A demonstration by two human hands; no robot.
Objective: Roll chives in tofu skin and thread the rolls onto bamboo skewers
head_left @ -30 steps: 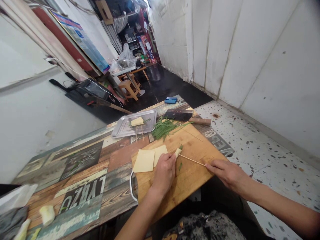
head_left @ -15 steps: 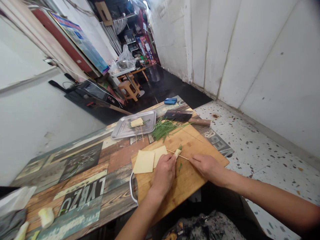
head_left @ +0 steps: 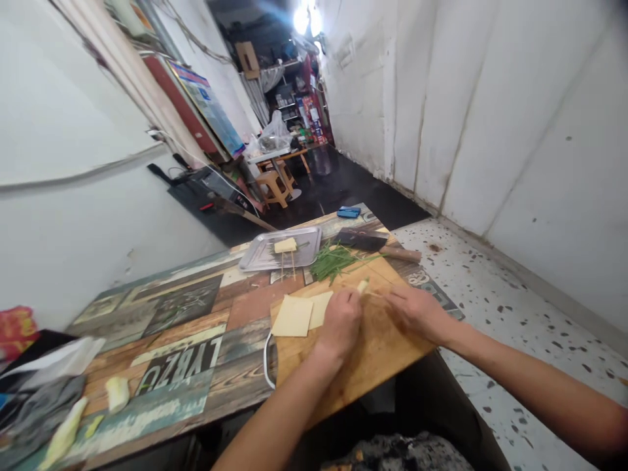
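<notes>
Nearer the roll than a second ago, the right hand (head_left: 412, 313) pinches a thin skewer (head_left: 373, 295), its grip closed though blurred; the left hand (head_left: 342, 320) has its grip closed on the small pale roll (head_left: 362, 286), whose end shows just past the fingers, above the cutting board (head_left: 373, 356); whether the skewer's tip runs right through, I cannot tell. A skewer pushed askew could tear the wrapper or prick the left fingers, so close beside it; a slack left grip could let the roll unwind. Two pale sheets (head_left: 292, 316) lie left of the hands; beyond are loose greens (head_left: 333, 260), a cleaver (head_left: 362, 239) and, on the desk (head_left: 250, 314), a metal tray (head_left: 258, 256) bearing a skewered roll (head_left: 285, 245).
</notes>
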